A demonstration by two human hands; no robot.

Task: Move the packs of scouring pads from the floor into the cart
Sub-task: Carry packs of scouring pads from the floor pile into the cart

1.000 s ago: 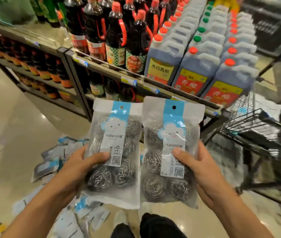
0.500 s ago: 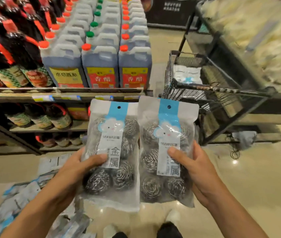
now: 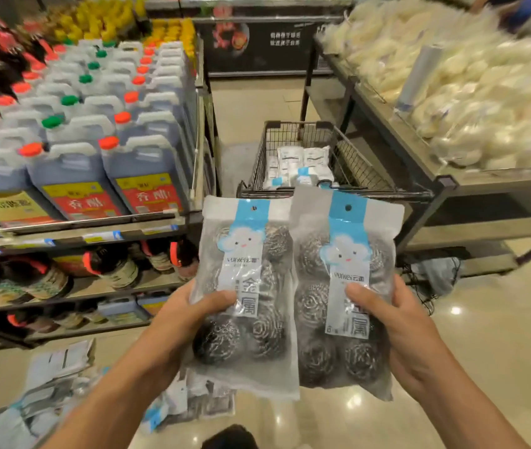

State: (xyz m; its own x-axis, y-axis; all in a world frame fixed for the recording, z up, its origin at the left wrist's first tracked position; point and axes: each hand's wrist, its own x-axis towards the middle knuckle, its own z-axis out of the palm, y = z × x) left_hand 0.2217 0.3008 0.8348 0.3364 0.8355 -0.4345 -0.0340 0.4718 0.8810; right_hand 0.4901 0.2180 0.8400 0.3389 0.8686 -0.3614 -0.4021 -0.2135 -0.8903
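My left hand grips one clear pack of steel scouring pads with a blue and white label, thumb across its front. My right hand holds a second, matching pack the same way. Both packs stand upright, side by side, at chest height. Straight ahead, just beyond the packs, is the black wire cart, with several packs lying inside it. More packs lie scattered on the floor at lower left and below my hands.
Shelves of vinegar jugs and dark sauce bottles run along the left. A metal rack with pale bagged goods stands on the right. The cart sits in the aisle between them on a shiny beige floor.
My view has swung right, away from the bottle shelves and the pile on the floor, so the cart now lies straight ahead. Both hands still hold their packs as before.
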